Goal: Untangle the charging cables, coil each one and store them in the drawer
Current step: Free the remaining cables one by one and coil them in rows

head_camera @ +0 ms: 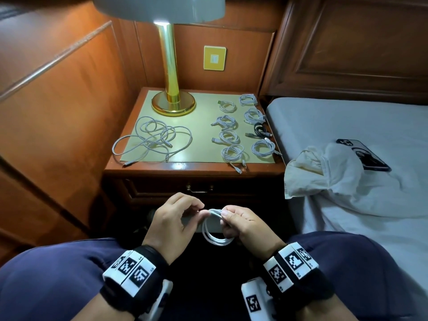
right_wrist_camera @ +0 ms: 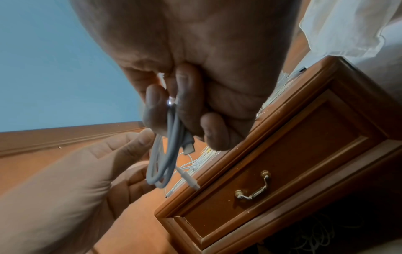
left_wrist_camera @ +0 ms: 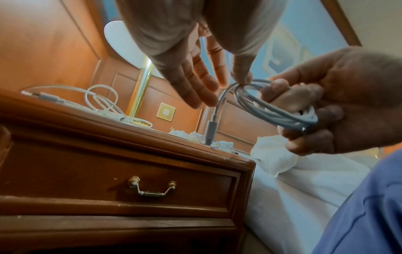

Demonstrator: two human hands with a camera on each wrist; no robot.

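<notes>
Warm lamp [head_camera: 159,8] glow, dim foreground, wrist views blurred.

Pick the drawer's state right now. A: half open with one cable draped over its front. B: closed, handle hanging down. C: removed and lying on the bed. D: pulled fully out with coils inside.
B: the drawer sits flush in the nightstand, its brass handle hanging down, while the finished coils lie on top of the nightstand.

My right hand [head_camera: 249,224] is covering one side of the coiled cable [head_camera: 214,230], so I cannot see its plugs there. The lamp [head_camera: 170,66] is getting cut off at twelve o'clock. A white cloth [head_camera: 324,172] is hiding part of the phone [head_camera: 370,158].
</notes>
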